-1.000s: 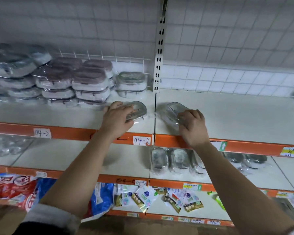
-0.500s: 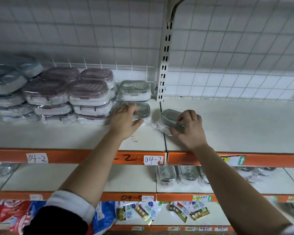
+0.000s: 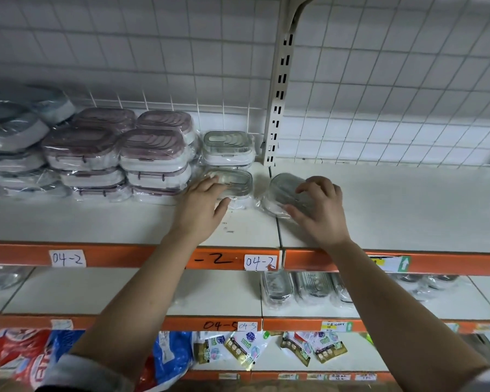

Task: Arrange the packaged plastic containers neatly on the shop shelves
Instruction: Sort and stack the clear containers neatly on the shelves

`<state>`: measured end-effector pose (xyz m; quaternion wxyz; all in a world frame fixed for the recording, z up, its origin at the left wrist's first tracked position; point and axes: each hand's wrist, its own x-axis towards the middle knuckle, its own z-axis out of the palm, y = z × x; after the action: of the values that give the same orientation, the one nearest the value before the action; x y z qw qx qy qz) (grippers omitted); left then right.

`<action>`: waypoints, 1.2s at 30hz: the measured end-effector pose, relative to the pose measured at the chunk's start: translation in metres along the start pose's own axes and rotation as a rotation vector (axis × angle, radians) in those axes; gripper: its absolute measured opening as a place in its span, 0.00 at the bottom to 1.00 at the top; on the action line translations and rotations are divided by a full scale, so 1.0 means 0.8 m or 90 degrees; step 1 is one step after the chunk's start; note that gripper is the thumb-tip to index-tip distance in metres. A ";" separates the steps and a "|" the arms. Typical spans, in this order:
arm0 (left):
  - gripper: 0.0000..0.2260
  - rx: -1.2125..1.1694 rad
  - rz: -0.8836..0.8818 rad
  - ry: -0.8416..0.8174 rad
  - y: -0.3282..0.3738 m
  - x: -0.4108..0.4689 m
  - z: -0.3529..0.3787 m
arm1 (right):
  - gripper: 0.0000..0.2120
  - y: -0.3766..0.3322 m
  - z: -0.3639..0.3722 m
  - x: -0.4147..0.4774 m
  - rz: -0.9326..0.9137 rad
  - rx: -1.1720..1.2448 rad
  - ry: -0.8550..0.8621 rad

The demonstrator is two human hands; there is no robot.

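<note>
On the top white shelf [image 3: 393,210], my left hand [image 3: 201,207] lies on a wrapped grey-lidded container [image 3: 238,181], fingers flat on its lid and thumb along its front. That container sits in front of another grey-lidded one [image 3: 228,147] at the back. Just right of the shelf seam, my right hand [image 3: 324,207] grips a second wrapped clear container [image 3: 280,188], fingers curled over its top and thumb at its front edge. This one lies tilted at an angle to the shelf edge.
Stacks of purple-lidded containers [image 3: 153,154] and grey-blue ones [image 3: 12,128] fill the shelf's left part. A slotted upright post [image 3: 277,108] and a wire grid back stand behind. More wrapped containers [image 3: 277,287] lie on the shelf below, and small packets [image 3: 246,349] lower down.
Both hands have slid their containers away from the orange front edge toward the back of the shelf. The left one now lies close to the stacked containers.
</note>
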<state>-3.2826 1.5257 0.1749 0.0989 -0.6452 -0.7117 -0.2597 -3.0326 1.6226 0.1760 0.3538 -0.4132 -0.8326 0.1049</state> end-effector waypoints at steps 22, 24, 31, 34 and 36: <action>0.10 0.056 0.081 0.193 0.000 -0.040 -0.004 | 0.16 -0.114 0.088 0.094 -0.156 0.064 -0.048; 0.10 0.056 0.083 0.191 0.000 -0.039 -0.004 | 0.16 -0.117 0.091 0.093 -0.126 0.028 -0.012; 0.10 0.043 0.073 0.171 0.001 -0.040 -0.006 | 0.18 -0.120 0.088 0.090 -0.110 -0.004 -0.029; 0.11 0.033 0.070 0.164 0.002 -0.041 -0.009 | 0.18 -0.118 0.080 0.080 -0.104 0.033 -0.060; 0.11 0.020 0.074 0.160 0.004 -0.041 -0.011 | 0.21 -0.112 0.070 0.068 -0.097 0.068 -0.072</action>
<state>-3.2766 1.4926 0.1673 0.2127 -0.6460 -0.6591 -0.3211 -3.1477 1.6140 0.2042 0.3350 -0.3228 -0.8732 0.1454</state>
